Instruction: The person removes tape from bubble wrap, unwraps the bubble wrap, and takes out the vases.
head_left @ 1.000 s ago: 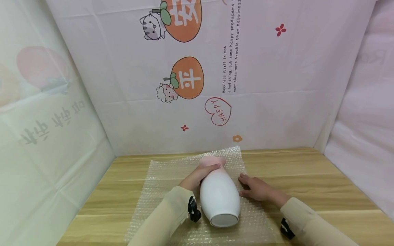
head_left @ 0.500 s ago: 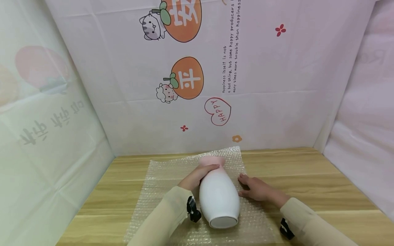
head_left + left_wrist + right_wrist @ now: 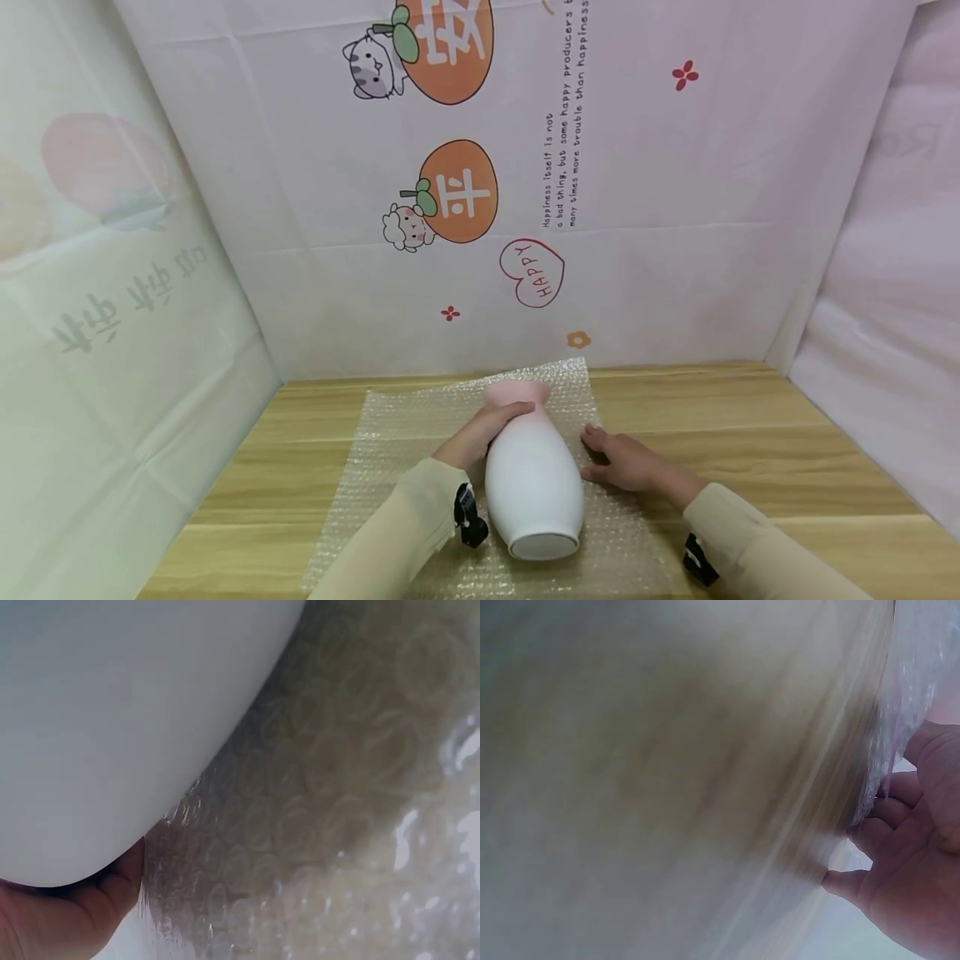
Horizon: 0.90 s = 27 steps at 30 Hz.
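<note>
A vase (image 3: pixel 534 479), white with a pink neck and flared mouth, lies on its side on a sheet of bubble wrap (image 3: pixel 405 433). Its mouth points away from me and its base faces me. My left hand (image 3: pixel 480 433) grips the neck from the left, a finger laid over the top. The vase's white body (image 3: pixel 112 712) fills much of the left wrist view, hiding most of that hand. At the wrap's right edge rests my right hand (image 3: pixel 626 458), thumb and fingers apart. In the right wrist view, its fingertips (image 3: pixel 862 832) touch the wrap's edge.
The bubble wrap lies on a wood-grain table (image 3: pixel 720 433). A white printed cloth (image 3: pixel 645 208) hangs behind the table, with more cloth on the left and right sides. Black straps with small devices sit on both sleeves.
The vase's base has shifted very slightly toward me and to the left. Both hands have stayed almost where they were.
</note>
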Tool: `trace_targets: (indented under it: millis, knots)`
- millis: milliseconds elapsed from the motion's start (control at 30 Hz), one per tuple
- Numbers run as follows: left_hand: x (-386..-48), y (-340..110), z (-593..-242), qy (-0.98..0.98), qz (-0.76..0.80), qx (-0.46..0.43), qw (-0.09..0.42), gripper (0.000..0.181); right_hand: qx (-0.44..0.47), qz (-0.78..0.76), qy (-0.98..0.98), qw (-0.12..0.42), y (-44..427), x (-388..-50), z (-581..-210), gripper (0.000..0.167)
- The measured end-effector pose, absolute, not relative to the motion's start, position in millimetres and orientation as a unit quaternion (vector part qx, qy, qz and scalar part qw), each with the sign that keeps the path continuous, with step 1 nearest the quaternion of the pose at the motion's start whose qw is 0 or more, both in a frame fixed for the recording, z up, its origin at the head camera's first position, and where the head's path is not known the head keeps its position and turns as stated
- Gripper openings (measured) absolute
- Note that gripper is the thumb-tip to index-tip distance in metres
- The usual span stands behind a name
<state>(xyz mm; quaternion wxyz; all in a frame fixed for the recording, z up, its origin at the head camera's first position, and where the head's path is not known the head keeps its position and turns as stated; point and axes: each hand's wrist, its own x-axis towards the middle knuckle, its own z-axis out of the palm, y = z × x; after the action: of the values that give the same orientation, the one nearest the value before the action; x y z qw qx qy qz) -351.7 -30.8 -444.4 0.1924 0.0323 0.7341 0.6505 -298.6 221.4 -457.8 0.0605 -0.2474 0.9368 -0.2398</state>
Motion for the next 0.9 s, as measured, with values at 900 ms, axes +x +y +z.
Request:
trace_targets:
  millis: [900]
  knots:
    - [-353.1,-23.2,-442.3,0.731,0.663,0.003,0.162,0.063,-0.237,-0.242,0.938,0.073,221.9,-299.7,-456.6,0.065]
